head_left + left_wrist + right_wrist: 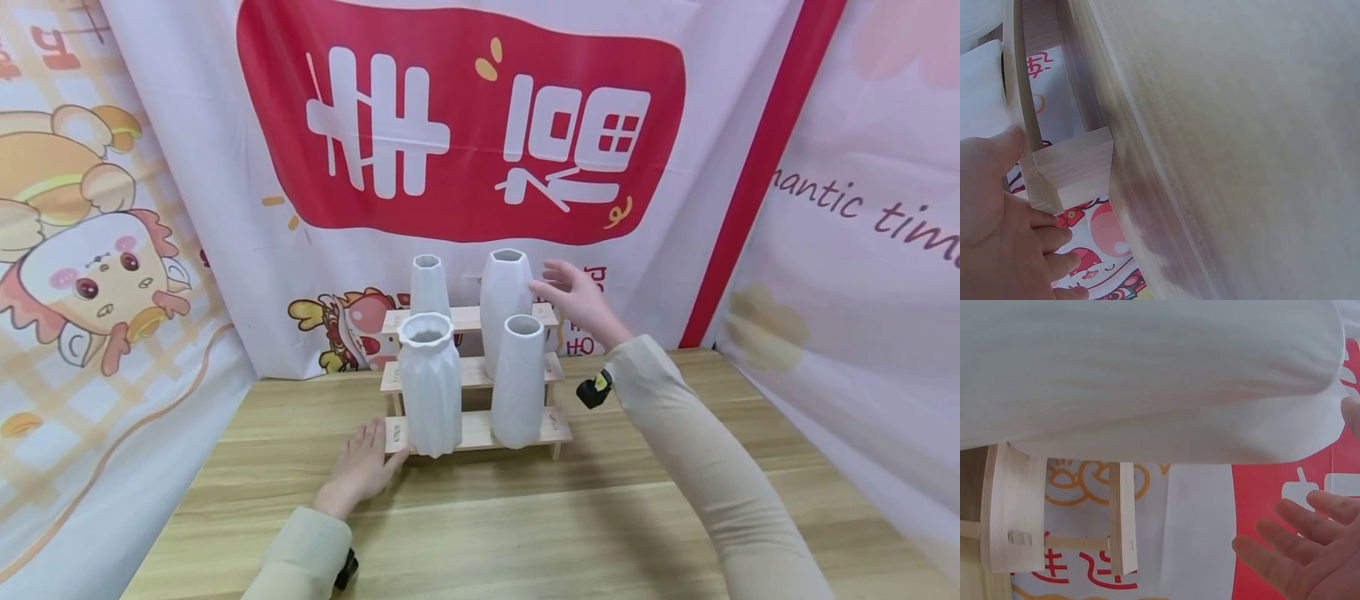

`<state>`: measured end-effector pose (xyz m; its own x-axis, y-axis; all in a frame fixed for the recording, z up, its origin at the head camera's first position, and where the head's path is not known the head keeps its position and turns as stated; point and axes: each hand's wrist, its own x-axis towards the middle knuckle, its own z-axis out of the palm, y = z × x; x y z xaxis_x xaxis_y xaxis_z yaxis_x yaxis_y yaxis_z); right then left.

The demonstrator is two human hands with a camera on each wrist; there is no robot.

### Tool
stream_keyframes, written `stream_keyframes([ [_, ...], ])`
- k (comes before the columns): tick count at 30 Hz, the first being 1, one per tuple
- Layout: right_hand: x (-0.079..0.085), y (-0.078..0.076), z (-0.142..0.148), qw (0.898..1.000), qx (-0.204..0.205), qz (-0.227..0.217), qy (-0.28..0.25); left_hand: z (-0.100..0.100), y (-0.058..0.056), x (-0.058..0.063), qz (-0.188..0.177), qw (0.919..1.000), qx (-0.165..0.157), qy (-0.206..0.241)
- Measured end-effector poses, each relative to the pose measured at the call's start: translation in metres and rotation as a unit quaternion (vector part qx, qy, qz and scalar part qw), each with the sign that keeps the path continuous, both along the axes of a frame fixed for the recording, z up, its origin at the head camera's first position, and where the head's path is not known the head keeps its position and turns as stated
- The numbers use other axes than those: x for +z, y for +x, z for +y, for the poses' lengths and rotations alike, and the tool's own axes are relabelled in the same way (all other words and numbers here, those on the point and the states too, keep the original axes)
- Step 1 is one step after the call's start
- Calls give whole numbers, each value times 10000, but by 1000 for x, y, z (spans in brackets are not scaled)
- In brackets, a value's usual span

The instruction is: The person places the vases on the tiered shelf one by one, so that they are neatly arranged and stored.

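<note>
A wooden three-tier stand (480, 428) holds several white vases. A ribbed vase (431, 392) stands on the bottom step at left, and a slim tapered vase (519, 383) at right. Behind them are a tall faceted vase (504, 292) on the middle step and a narrow vase (429, 285) at back left. My left hand (363, 467) rests at the stand's lower left end, its thumb (1009, 147) against the bottom board and its fingers relaxed. Beside the tall vase's upper right side is my right hand (573, 292), fingers extended; whether the thumb touches it I cannot tell.
The stand sits near the back edge of a wood-grain table (480, 533). Close behind hangs a printed cloth (465, 125) with a red panel. More printed cloth closes off the left side (90, 250) and right side (847, 275).
</note>
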<state>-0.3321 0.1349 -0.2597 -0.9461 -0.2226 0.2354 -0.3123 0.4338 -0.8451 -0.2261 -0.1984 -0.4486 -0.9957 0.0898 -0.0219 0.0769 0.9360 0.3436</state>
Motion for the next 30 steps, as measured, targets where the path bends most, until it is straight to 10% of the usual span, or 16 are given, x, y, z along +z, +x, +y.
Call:
stream_keyframes([
  [30,-21,12,49,9916,-457,554,1076,-4,-1,7,-3,10000,-76,-6],
])
